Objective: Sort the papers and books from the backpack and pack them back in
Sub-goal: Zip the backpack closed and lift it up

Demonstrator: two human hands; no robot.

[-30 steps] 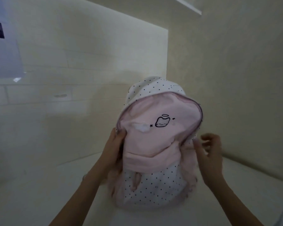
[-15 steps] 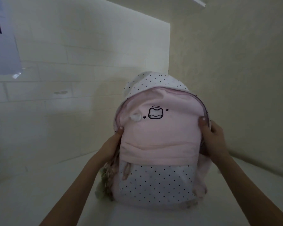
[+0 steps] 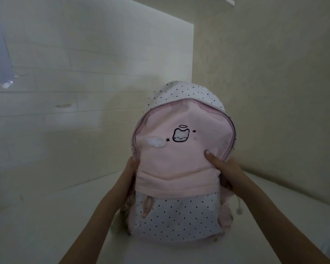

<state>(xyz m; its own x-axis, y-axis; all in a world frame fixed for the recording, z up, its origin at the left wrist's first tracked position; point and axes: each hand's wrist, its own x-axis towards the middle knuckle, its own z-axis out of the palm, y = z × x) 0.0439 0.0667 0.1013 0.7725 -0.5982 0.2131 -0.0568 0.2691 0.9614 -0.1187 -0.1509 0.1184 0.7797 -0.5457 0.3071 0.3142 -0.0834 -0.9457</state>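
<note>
Both hands clasp the backpack point(image 3: 179, 168) by its sides, left hand point(image 3: 130, 168) on the left edge and right hand point(image 3: 225, 168) with its thumb pressed on the pink front, likely to steady it upright. It stands on the pale worktop point(image 3: 46, 225), zip apparently closed, before the wall point(image 3: 103, 73).

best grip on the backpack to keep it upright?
Hold the backpack by both flanks at mid-height, coming from the front, as the left hand and right hand do. It stands tall and soft, so side support probably stops it slumping.
</note>
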